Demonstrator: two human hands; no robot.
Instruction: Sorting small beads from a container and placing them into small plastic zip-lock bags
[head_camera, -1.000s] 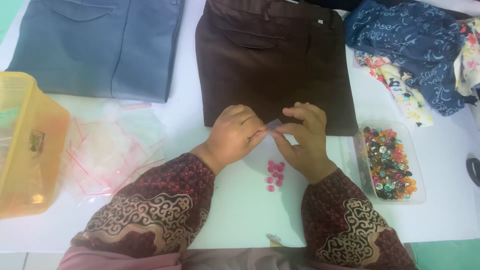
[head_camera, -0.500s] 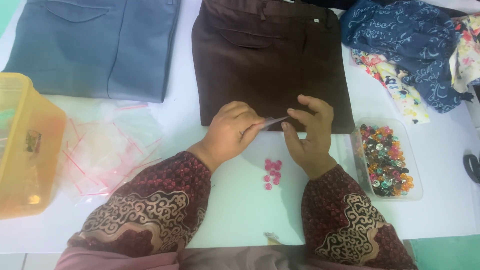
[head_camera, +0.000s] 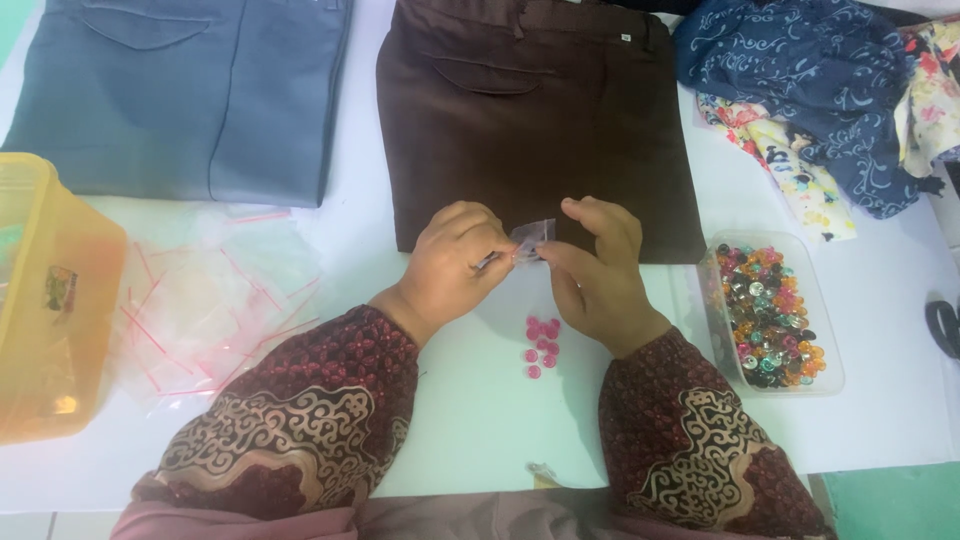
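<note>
Head view: brown trousers (head_camera: 540, 120), a clear tray of mixed beads (head_camera: 770, 315), a heap of plastic bags (head_camera: 215, 300) and a yellow tub (head_camera: 50, 300) are laid around the work area. A small clear bag (head_camera: 532, 240) is pinched between the left hand (head_camera: 460, 265) and right hand (head_camera: 595, 275), above pink buttons (head_camera: 541, 345) on the white table (head_camera: 470, 420).

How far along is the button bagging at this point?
Done: a cluster of pink buttons lies sorted out on the table. In hand: the left hand and right hand hold a small clear bag, no buttons visibly inside. Left: those buttons remain unbagged.
</note>
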